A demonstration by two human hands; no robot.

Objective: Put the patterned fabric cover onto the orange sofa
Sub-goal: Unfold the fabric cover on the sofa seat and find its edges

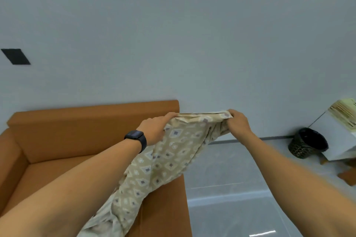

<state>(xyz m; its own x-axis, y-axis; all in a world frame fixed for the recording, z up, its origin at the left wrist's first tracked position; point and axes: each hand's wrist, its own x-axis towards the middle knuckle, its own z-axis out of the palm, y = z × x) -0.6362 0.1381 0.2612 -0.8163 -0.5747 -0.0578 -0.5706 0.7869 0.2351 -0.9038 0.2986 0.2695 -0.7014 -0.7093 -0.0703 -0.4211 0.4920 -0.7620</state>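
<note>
Head view: left hand [154, 127] and right hand [238, 121] each grip top edge of patterned fabric cover [163, 161], stretched between them, rest hanging over right end of orange sofa [77, 134]. Black smartwatch [137, 137] on left wrist. Dark wastebasket [308, 143] beside white box [341, 132], right. Glossy grey floor [231, 188]; pale wall [173, 34] behind.

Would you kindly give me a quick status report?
Left hand and right hand grip cover edge, raised. Sofa uncovered. Nothing in the way.
</note>
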